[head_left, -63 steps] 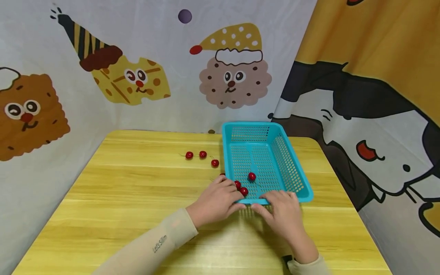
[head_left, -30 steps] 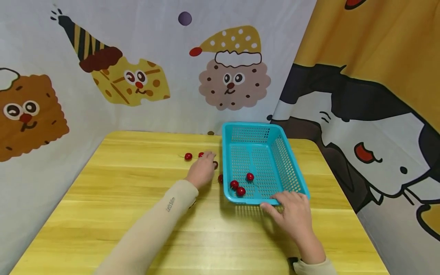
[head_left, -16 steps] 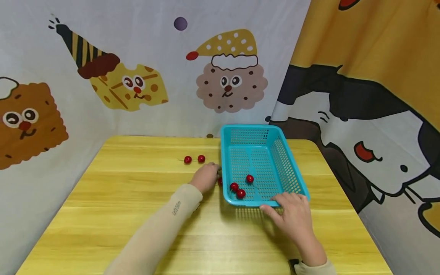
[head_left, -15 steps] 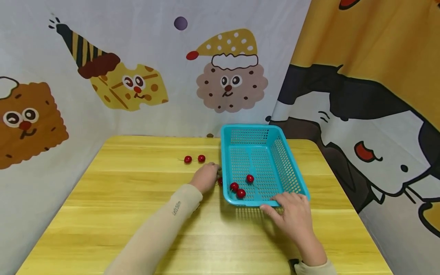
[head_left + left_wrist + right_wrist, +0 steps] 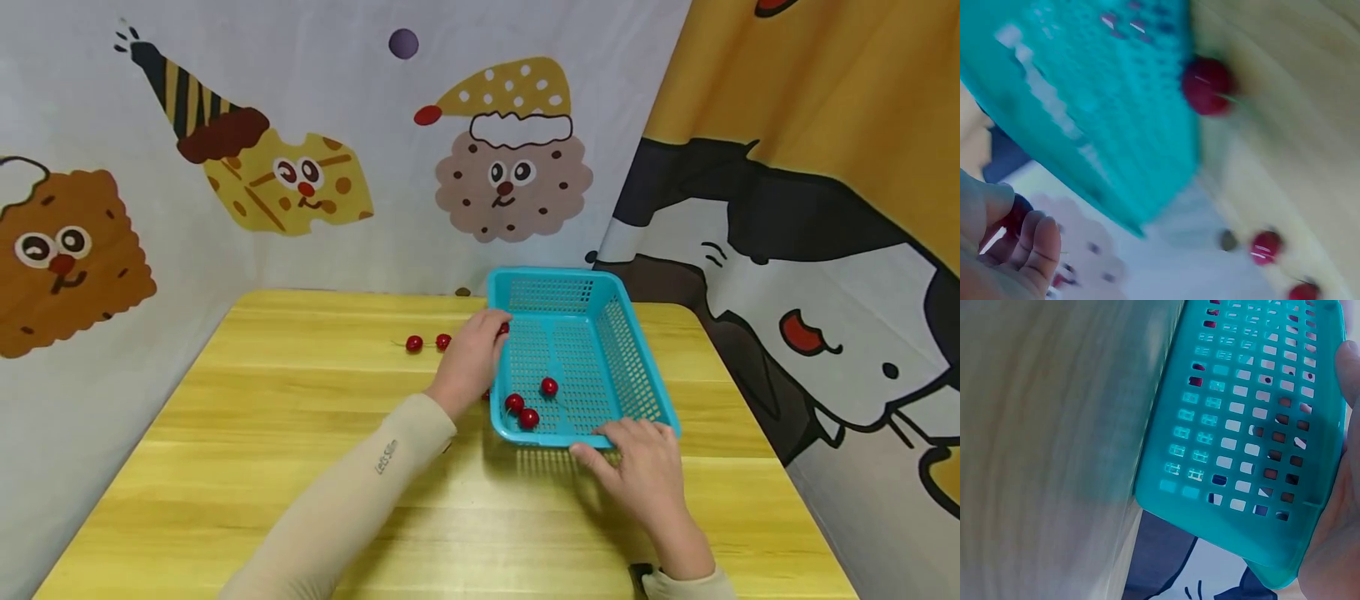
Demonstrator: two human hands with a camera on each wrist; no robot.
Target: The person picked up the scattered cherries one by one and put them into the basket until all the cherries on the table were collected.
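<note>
Our left hand [image 5: 472, 354] pinches a cherry [image 5: 504, 328] at the left side of the turquoise basket [image 5: 630, 350], seemingly mid-placement, while our right hand [image 5: 639, 473] grips its near side; next we'd likely lower and release the cherry inside.

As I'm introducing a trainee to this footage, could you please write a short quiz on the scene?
1. Count: how many cherries lie on the floor of the blue basket?

2. True or false: the right hand holds the near rim of the blue basket.

3. Multiple choice: what is the left hand doing?
A. Holding nothing
B. Pinching a cherry
C. Gripping the far rim of the blue basket

Key: 1. Three. 2. True. 3. B.
</note>
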